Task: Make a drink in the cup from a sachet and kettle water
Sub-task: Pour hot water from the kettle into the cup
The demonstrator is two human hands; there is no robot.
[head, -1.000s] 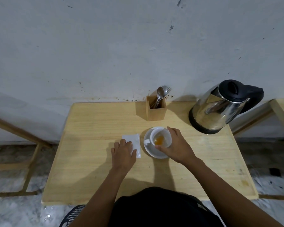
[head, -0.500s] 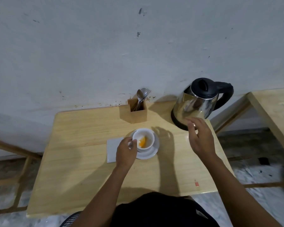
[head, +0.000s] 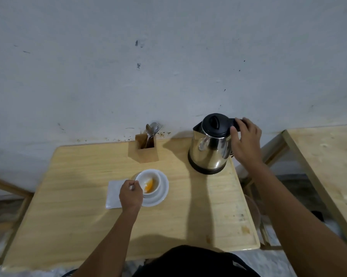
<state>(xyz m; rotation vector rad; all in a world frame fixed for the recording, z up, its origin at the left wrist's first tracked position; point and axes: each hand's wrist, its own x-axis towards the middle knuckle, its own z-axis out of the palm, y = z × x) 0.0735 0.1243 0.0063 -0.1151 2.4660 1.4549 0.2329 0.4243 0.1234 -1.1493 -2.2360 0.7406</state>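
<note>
A white cup (head: 151,179) with orange powder in it stands on a white saucer (head: 163,191) in the middle of the wooden table (head: 72,206). My left hand (head: 131,195) pinches the cup's handle on its left side. A steel kettle (head: 210,148) with a black lid stands at the table's back right. My right hand (head: 245,142) wraps around the kettle's black handle. The kettle rests on its base. A white sachet or paper (head: 113,193) lies flat left of the saucer, partly under my left hand.
A wooden holder (head: 146,150) with spoons and a fork stands at the back against the grey wall. A second wooden table (head: 328,166) is to the right, across a narrow gap. My dark clothing fills the bottom edge.
My right hand left the cup, reached back right and closed on the kettle handle. My left hand moved from the white paper to the cup's handle.
</note>
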